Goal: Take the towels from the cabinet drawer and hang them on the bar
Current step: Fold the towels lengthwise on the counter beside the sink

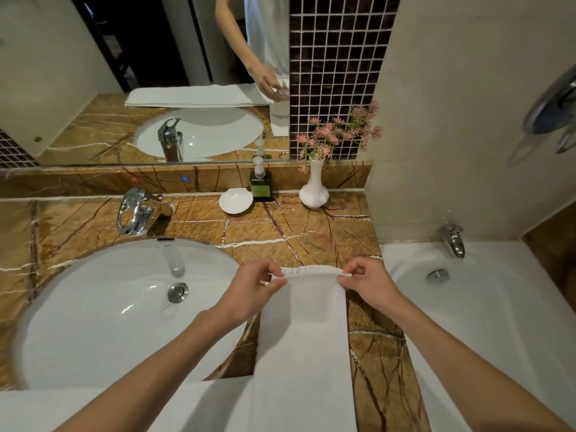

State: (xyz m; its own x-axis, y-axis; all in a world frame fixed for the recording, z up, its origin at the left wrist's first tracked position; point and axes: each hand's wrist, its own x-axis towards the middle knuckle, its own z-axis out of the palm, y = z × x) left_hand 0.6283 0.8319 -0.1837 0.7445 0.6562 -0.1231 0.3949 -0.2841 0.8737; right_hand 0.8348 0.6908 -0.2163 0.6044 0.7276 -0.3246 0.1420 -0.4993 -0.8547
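Observation:
A white towel (304, 338) hangs down in front of the marble counter, held up by its top edge. My left hand (249, 291) pinches the top left corner between thumb and fingers. My right hand (369, 282) pinches the top right corner, so the edge is bunched between them. A second white towel (193, 406) lies folded lengthwise along the counter's front edge, below my left forearm. The cabinet drawer and the bar are not in view.
A white oval sink (93, 307) with a chrome tap (137, 215) fills the left of the brown marble counter (280, 232). At the back stand a shell soap dish (236, 200), a green pump bottle (261, 182) and a white vase of pink flowers (314, 188). A bathtub (486, 307) lies to the right.

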